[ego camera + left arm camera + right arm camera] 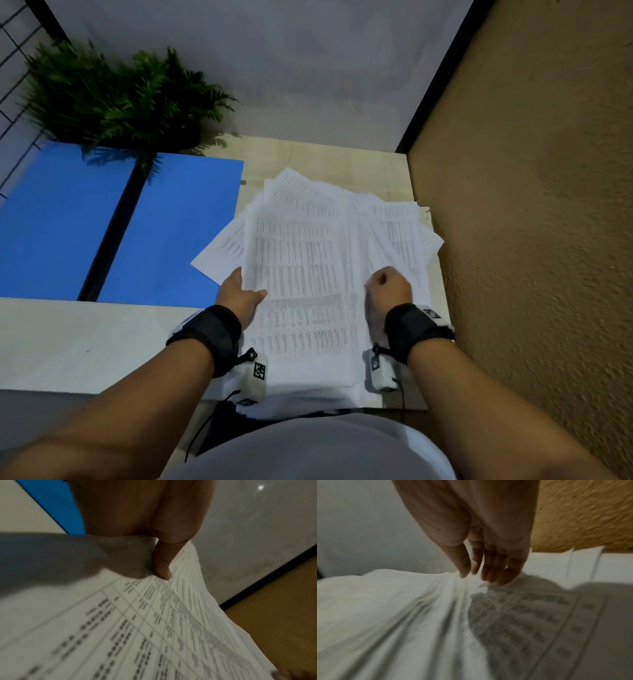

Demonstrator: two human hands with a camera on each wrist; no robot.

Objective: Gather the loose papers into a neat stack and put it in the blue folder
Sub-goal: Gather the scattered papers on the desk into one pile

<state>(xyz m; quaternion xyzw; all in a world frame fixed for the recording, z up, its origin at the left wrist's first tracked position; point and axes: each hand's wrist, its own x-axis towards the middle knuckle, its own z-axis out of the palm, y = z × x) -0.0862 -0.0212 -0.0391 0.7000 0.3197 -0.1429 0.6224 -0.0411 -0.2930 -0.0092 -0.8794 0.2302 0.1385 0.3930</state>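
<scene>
A fanned pile of printed papers [301,267] lies on the table [335,154], right of centre. The blue folder [171,222] lies open flat to its left, with a black spine down its middle. My left hand [241,294] grips the pile's left edge, thumb [162,566] on top of the sheets [154,628] and fingers hidden beneath. At the right edge of the main bundle, my right hand [388,286] has its knuckles up. Its thumb and fingertips [488,577] close on the blurred sheets [402,615]. A strip of the folder [51,500] shows behind my left hand.
A green fern-like plant [113,99] stands at the back left, overhanging the folder's top. A rough tan wall [531,205] runs close along the table's right edge, and a pale wall closes the back. A white tabletop [68,342] extends at the near left.
</scene>
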